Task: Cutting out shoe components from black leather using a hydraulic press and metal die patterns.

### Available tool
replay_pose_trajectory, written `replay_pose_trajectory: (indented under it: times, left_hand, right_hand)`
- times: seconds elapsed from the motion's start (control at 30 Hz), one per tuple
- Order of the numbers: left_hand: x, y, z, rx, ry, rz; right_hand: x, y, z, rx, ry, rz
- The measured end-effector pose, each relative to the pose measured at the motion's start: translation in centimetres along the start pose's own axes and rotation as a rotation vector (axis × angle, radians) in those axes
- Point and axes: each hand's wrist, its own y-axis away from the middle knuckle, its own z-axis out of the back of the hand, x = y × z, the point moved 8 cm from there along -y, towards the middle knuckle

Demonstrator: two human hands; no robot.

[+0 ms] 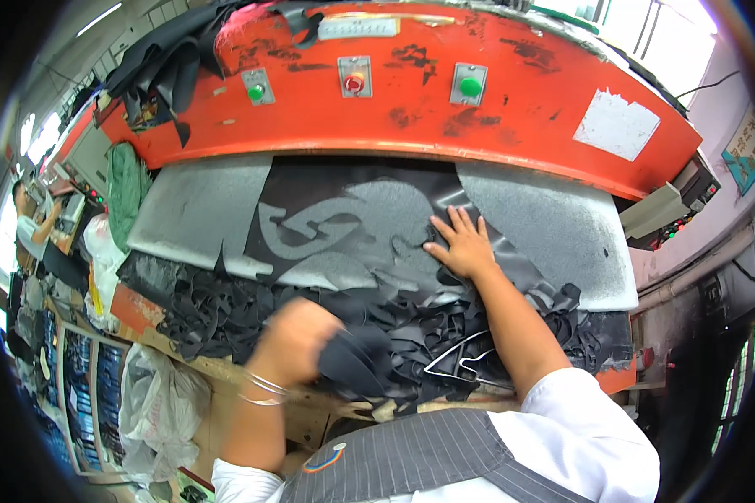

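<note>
My right hand (461,243) lies with its fingers spread on a black leather-like sheet (298,180) on the pale grey machine bed. Large curved openings are cut out of this sheet, and the grey bed shows through them. At the near left, my left hand (302,335) is smeared by motion, closed on a stack of dark cut pieces (356,360). It hangs over a heap of black scraps (218,314) along the bed's front edge. A thin bent metal outline, perhaps a cutting die (457,362), lies on the scraps below my right forearm.
An orange press beam (411,109) spans the far side, with green buttons (471,86) and a red one (355,82). Black scraps (164,67) hang over its left end. Plastic bags (159,411) stand at left. Another person (33,226) works far left.
</note>
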Motion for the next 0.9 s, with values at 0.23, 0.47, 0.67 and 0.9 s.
replay_pose_trajectory:
  times: [0.23, 0.47, 0.67, 0.9]
  left_hand:
    - [4.6, 18.8, 14.4, -0.713, -0.15, 0.543]
    - [1.5, 54.5, -2.6, -1.771, 1.273, 1.141]
    - [-10.6, 68.5, -14.1, -2.434, 1.04, 1.791]
    - [-40.3, 86.9, -5.5, -3.091, -0.279, 1.063]
  right_hand:
    - [2.0, -0.6, 0.0, -0.111, 0.026, 0.071]
    - [2.0, -1.9, -1.9, -0.207, 0.068, 0.228]
    - [-13.1, -4.2, -1.0, -0.195, 0.066, 0.358]
    - [4.3, 0.8, -0.8, -0.414, -0.151, 0.558]
